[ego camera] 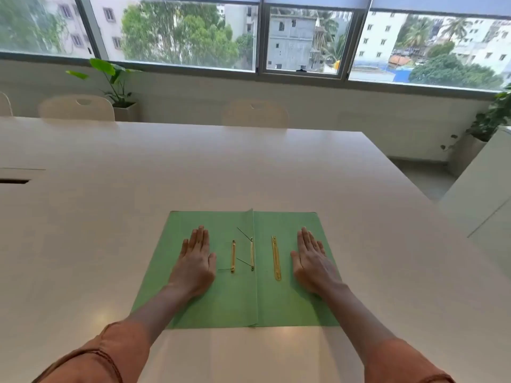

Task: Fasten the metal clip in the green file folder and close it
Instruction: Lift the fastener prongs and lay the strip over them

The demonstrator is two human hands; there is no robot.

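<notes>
My folder (290, 299) is plain light green, its clip pieces (276, 257) shiny gold, the table (138, 189) glossy white, and my sleeves (116, 352) a rusty orange-brown

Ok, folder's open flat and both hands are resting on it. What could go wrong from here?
1. The thin prongs near the fold stick up at a slant; closing the green folder before they are pressed flat could bend them or crease the cover.
2. The long gold bar lies loose on the right flap, apart from the prongs, so lifting that flap might let it slide off.
3. The left hand and right hand lie flat and hold nothing; the clip is unfastened.
</notes>
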